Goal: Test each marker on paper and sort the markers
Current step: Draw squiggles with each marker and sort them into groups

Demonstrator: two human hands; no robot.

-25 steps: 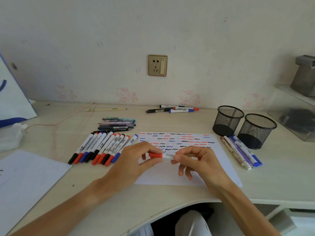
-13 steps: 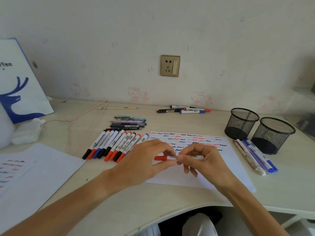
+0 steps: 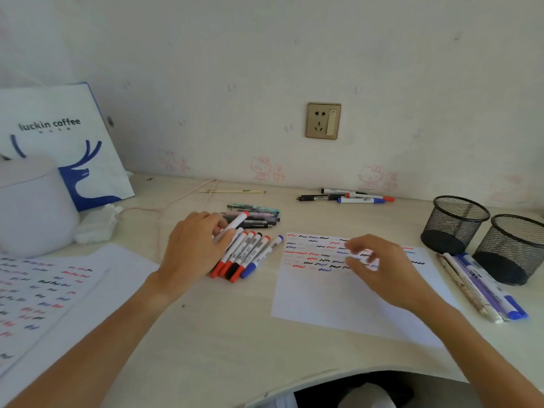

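The left hand (image 3: 192, 245) has its grip closed round a red-capped marker (image 3: 234, 225), pinched between thumb and fingers with the red cap pointing toward one o'clock, held just above the row of markers (image 3: 247, 256) at the middle of the tabletop (image 3: 223, 334). That row lies side by side, caps toward seven o'clock, partly hidden under the hand; red, black and blue caps show. Just beyond it, at twelve o'clock, sits a small stack of darker pens (image 3: 254, 216).

The right hand (image 3: 379, 266) hovers over the test sheet (image 3: 338, 301) at three o'clock of the row, fingers loosely spread and holding nothing; it is blurred, so I cannot tell whether it touches the paper. The sheet's far half is covered in short red, blue and black squiggles.

At the right edge stand two black mesh cups (image 3: 482, 240), touching or nearly so, with a few markers (image 3: 485, 290) lying just in front of them. Three more pens (image 3: 350, 197) lie near the wall, under the socket (image 3: 323, 121). At nine o'clock, another marked sheet (image 3: 44, 290) lies flat, with a white pot (image 3: 32, 207) and a coffee bag (image 3: 76, 148) behind it.
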